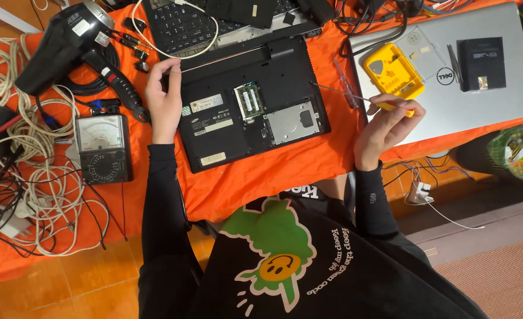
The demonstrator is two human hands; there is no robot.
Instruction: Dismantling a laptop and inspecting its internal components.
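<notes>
A black printed shirt (285, 260) fills the near edge. Beyond it, the left hand (164, 97) grips the upturned black laptop's (249, 100) left edge, seemingly steadying it, while the right hand (385, 121) pinches a screwdriver (356, 96), tip aimed at the laptop's right side.

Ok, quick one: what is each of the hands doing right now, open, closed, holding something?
Left hand: fingers curled on the edge of the upturned black laptop, gripping its corner.
Right hand: closed on a yellow-handled screwdriver, tip toward the laptop.
</notes>
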